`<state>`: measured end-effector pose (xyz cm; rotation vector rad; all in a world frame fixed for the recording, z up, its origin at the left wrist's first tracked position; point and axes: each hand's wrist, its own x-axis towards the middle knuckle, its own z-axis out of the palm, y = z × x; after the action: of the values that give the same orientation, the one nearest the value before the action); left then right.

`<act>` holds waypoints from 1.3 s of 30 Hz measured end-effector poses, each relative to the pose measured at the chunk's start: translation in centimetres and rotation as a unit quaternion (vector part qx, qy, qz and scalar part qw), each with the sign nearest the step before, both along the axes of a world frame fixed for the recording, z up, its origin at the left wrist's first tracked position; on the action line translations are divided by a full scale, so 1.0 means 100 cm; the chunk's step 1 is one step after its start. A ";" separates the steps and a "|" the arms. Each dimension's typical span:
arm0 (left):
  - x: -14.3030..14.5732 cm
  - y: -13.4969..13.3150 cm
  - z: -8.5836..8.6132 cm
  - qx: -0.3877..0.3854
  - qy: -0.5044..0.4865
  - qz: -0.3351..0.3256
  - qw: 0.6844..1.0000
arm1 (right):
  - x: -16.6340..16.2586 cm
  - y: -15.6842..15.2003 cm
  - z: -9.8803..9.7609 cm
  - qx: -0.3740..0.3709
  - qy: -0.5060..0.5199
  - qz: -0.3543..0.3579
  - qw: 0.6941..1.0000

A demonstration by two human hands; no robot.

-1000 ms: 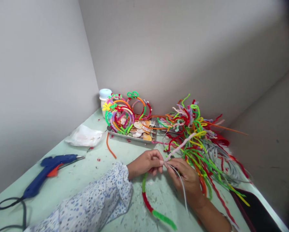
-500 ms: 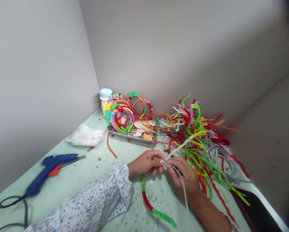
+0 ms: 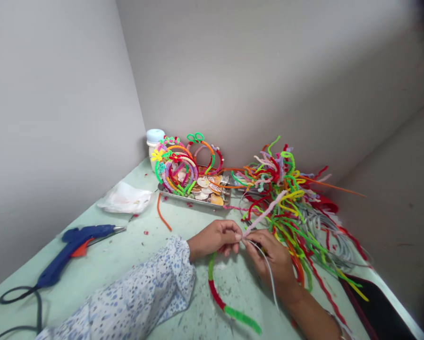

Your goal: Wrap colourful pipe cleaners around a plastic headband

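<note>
My left hand (image 3: 217, 240) and my right hand (image 3: 271, 260) meet fingertip to fingertip above the table, both pinching. Between them sits the lower end of a pale pink pipe cleaner (image 3: 264, 216), whose free length slants up to the right. A bare grey-white wire (image 3: 270, 275) emerges at the pinch and droops over my right hand. Below my left hand hangs a curved band wrapped in green and red pipe cleaner (image 3: 217, 295); where it joins the wire is hidden by my fingers. The exact contact at the fingertips is too small to make out.
A metal tray (image 3: 198, 202) holds round pieces and colourful finished headbands (image 3: 178, 172). Tangled pipe cleaners (image 3: 290, 189) and coiled grey wire (image 3: 334, 236) fill the right. A blue glue gun (image 3: 66, 248), a plastic bag (image 3: 125, 198), a lidded jar (image 3: 155, 137) and a dark flat object (image 3: 385, 311) lie around.
The free end of the pink pipe cleaner has swung slightly upward, standing a bit steeper. Both hands keep their pinch in nearly the same place.
</note>
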<state>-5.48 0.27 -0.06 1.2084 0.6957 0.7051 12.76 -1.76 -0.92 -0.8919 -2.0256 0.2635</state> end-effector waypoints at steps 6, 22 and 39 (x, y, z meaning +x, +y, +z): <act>0.001 0.000 0.002 0.005 -0.009 -0.005 1.000 | 0.000 0.000 0.001 0.006 0.000 0.007 1.000; 0.001 0.001 -0.001 -0.011 0.007 -0.002 1.000 | 0.001 0.001 0.001 0.002 0.001 0.006 1.000; 0.001 0.003 -0.005 -0.027 0.017 0.001 0.999 | -0.003 0.001 0.003 -0.053 0.037 -0.002 0.998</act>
<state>-5.34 0.59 -0.51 1.1724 0.7405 0.6653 12.43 -1.69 -0.66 -0.9388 -1.9558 0.3989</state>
